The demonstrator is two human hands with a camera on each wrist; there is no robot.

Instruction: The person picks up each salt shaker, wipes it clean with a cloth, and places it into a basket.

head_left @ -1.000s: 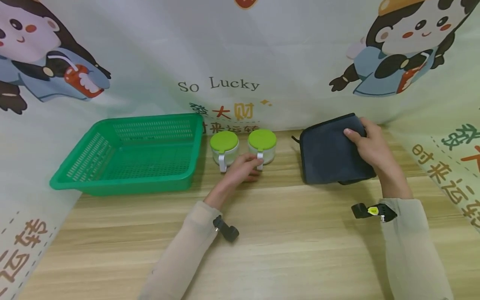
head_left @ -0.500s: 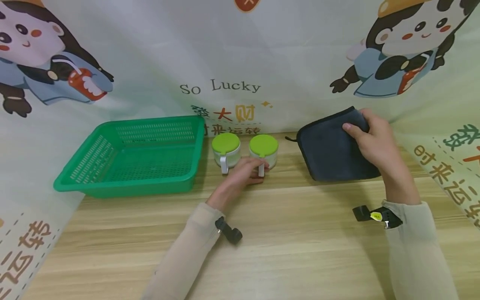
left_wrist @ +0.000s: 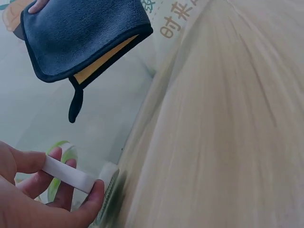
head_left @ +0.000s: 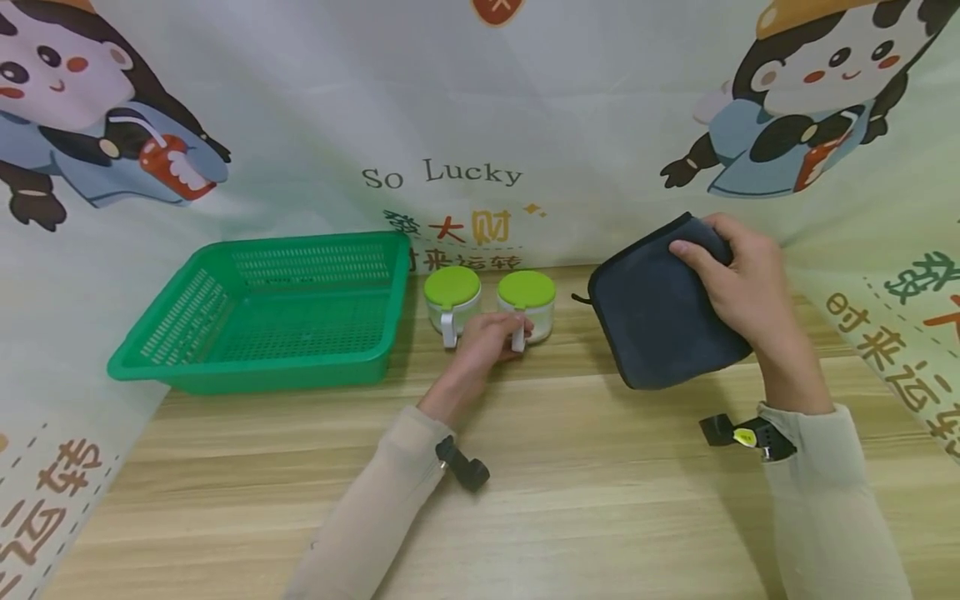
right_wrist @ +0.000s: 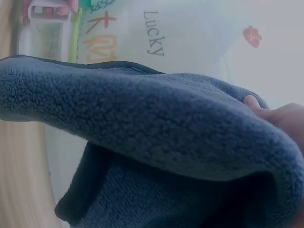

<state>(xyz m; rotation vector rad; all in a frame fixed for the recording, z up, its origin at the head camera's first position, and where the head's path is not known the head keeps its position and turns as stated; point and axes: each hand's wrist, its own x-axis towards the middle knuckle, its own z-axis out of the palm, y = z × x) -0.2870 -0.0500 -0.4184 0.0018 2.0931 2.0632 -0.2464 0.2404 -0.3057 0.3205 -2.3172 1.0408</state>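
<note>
In the head view my left hand (head_left: 482, 340) grips the white handle of a clear jar with a lime-green lid (head_left: 527, 289). The left wrist view shows fingers and thumb curled about that handle (left_wrist: 69, 175). A matching jar (head_left: 452, 287) stands just left of it, its handle facing front. On the right, my right hand (head_left: 753, 287) pinches a folded dark blue towel (head_left: 660, 308) by its upper right part, thumb in front. The towel is plush with black edging, a small hanging loop and a yellowish inside (left_wrist: 107, 59). It hangs tilted above the table.
A green plastic basket (head_left: 247, 372) with slotted walls stands left of the jars. Behind everything hangs a printed cloth backdrop (head_left: 585, 125), which also runs down both sides. The wooden table (head_left: 570, 500) reaches toward the front.
The towel has risen slightly, then swung left, its lower corner dropping and its back layer going out of sight. My left fingers have closed further round the jar handle. The head view has shifted slightly.
</note>
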